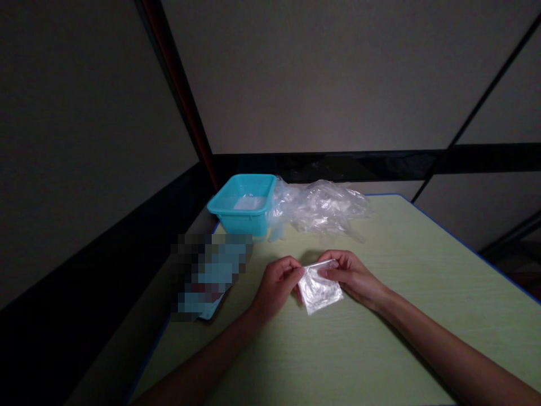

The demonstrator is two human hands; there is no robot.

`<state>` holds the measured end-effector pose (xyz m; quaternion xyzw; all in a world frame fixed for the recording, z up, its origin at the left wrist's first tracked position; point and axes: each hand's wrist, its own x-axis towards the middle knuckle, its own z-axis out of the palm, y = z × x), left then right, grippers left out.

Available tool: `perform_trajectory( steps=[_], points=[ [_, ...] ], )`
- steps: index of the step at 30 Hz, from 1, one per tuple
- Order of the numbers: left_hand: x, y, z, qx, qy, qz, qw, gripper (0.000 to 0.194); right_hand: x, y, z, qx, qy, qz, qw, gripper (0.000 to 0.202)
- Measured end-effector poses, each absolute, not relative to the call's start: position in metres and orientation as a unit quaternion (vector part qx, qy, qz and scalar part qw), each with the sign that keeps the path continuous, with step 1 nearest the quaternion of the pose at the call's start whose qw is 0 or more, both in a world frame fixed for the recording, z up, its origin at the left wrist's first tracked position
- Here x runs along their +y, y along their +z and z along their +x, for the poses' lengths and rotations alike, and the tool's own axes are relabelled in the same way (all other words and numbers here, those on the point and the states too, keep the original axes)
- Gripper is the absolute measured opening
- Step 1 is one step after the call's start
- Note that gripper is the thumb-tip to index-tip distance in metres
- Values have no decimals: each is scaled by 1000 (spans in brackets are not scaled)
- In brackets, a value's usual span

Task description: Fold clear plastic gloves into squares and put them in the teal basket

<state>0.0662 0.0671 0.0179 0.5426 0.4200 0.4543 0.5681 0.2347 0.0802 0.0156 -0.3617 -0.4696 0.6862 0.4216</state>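
Note:
A small clear plastic bag (321, 290), roughly square and shiny, hangs between my two hands above the table. My left hand (279, 285) pinches its upper left corner between thumb and fingers. At the upper right part of the bag, my right hand (349, 275) grips it, with the thumb on the front and the fingers behind. The bag's top edge looks narrow and straight; whether anything is inside cannot be made out.
A turquoise plastic basin (247, 221) stands at the back left with something pale inside. Crumpled clear plastic (325, 206) lies to its right. A phone-like object (215, 279), partly pixelated, rests at the left edge of the pale green table (406, 259). Walls rise behind.

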Motion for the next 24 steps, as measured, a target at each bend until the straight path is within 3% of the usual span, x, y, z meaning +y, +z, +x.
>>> perform_trajectory(
  steps=[24],
  points=[
    [67,14,67,401,438,561,577,22,77,17,238,-552,699,-288,353,29]
  ],
)
